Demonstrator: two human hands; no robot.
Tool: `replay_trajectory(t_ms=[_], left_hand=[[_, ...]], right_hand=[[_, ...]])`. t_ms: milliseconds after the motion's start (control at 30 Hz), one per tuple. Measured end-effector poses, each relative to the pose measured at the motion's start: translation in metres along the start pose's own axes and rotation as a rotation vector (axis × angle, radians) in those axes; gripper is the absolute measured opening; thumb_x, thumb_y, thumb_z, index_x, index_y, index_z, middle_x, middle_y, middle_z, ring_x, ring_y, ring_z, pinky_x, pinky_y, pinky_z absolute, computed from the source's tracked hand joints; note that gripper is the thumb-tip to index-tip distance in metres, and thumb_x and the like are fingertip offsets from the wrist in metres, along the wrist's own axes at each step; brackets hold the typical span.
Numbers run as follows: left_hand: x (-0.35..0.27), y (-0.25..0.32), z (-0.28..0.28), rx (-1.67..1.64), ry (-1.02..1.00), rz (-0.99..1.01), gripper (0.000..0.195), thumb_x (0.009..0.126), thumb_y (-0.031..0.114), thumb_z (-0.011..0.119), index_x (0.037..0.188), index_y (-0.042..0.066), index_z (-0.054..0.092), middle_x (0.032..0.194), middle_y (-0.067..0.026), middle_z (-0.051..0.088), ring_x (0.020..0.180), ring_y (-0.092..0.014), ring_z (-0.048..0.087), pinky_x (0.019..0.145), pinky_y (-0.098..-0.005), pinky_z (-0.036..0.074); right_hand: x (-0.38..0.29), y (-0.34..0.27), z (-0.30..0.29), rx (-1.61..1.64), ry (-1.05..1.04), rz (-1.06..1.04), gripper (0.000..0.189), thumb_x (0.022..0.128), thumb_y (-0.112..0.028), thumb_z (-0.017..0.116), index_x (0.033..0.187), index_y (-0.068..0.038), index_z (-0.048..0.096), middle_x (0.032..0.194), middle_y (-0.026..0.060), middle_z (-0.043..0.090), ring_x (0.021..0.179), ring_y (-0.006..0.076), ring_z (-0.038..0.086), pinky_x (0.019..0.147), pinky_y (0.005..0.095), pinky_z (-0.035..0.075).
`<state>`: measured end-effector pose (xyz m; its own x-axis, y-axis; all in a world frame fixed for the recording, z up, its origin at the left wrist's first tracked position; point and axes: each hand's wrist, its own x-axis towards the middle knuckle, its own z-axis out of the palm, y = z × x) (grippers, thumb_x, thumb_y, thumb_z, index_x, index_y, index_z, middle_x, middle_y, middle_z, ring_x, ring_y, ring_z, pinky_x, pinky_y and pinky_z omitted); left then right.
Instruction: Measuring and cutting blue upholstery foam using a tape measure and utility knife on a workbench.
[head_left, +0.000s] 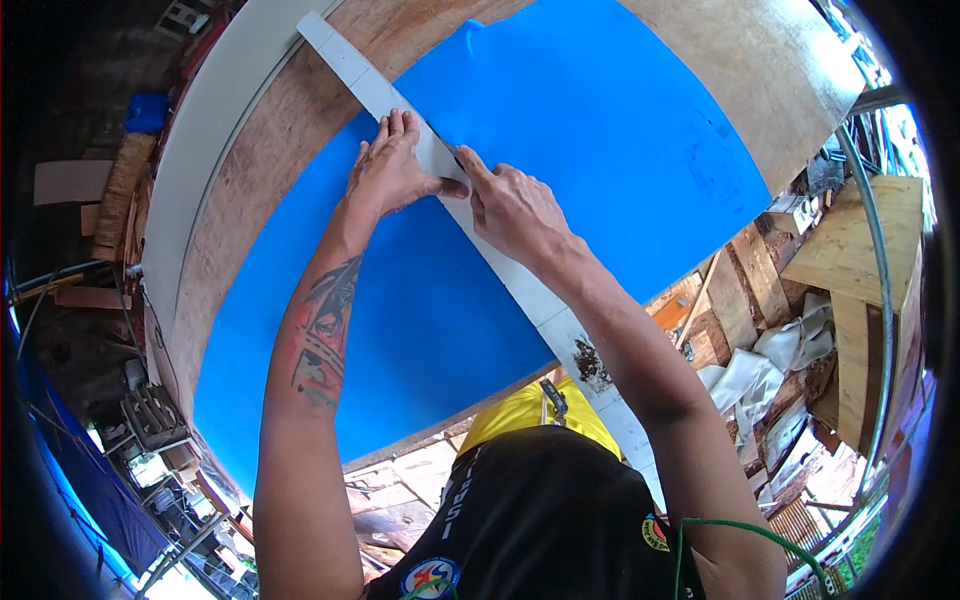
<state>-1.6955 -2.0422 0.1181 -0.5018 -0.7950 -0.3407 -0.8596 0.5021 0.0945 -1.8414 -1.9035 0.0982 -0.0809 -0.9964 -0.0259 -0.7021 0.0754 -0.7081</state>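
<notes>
A large blue sheet (585, 127), its material uncertain, lies flat on a wooden board. Across it runs a long white straight strip (517, 277), from the far left edge back past my body, with a dark hole near its close end. My left hand (390, 161) presses on the strip with its fingers spread and thumb out. Just to the right, my right hand (514, 202) grips a thin dark tool, probably a blade, its index finger extended along it. The tool's tip (452, 148) meets the blue sheet at the strip's right edge. Most of the tool is hidden in my fingers.
Bare plywood (757, 75) borders the sheet, and a pale curved panel (187, 150) stands along the left. To the right are a wooden cabinet (862, 240), a bent metal pipe (881, 247) and crumpled white material (757, 367). Wood scraps (750, 281) litter the floor.
</notes>
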Motion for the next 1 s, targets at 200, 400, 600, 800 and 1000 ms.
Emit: replay_trajectory(t_ms=[200,400,600,800,1000], left_hand=[[0.003,0.01,-0.007,0.047,-0.038,-0.009,0.15,0.049,0.074,0.086,0.158,-0.004,0.017,0.163,-0.0262,0.02,0.154,-0.035,0.017,0.121,-0.0584,0.021],[0.003,0.007,-0.004,0.047,-0.033,0.011,0.152,0.048,0.075,0.086,0.156,-0.007,0.018,0.162,-0.028,0.021,0.154,-0.036,0.018,0.12,-0.06,0.021],[-0.003,-0.01,-0.003,-0.013,0.011,0.037,0.153,0.047,0.073,0.087,0.156,-0.009,0.017,0.162,-0.0302,0.018,0.153,-0.04,0.017,0.123,-0.0513,0.022],[0.015,-0.002,0.007,0.024,-0.011,-0.036,0.165,0.04,0.069,0.092,0.155,-0.01,0.006,0.163,-0.0319,0.01,0.153,-0.044,0.011,0.124,-0.048,0.02],[0.007,0.008,-0.017,0.018,-0.069,-0.08,0.145,0.053,0.052,0.092,0.156,-0.008,0.01,0.163,-0.0306,0.012,0.151,-0.046,0.014,0.123,-0.051,0.021]], right_hand=[[-0.002,-0.001,-0.012,-0.035,-0.066,0.021,0.055,0.087,-0.004,0.055,0.141,-0.011,0.048,0.082,0.0189,0.065,0.077,0.0388,0.067,0.064,0.0505,0.052],[-0.082,0.004,-0.048,-0.044,-0.033,-0.002,0.052,0.084,-0.003,0.057,0.136,-0.007,0.053,0.072,0.0218,0.064,0.072,0.0403,0.067,0.065,0.051,0.051],[-0.108,-0.006,-0.095,0.07,-0.042,0.03,0.05,0.085,-0.004,0.06,0.135,-0.007,0.055,0.079,0.0196,0.063,0.07,0.0401,0.064,0.064,0.0516,0.05],[0.012,0.011,-0.014,0.09,0.318,-0.083,0.054,0.086,-0.01,0.066,0.139,-0.011,0.052,0.08,0.019,0.064,0.072,0.0388,0.065,0.064,0.0507,0.052],[0.056,0.0,0.007,0.046,0.085,-0.013,0.056,0.088,-0.016,0.067,0.143,-0.014,0.052,0.082,0.016,0.066,0.077,0.0358,0.066,0.067,0.0483,0.053]])
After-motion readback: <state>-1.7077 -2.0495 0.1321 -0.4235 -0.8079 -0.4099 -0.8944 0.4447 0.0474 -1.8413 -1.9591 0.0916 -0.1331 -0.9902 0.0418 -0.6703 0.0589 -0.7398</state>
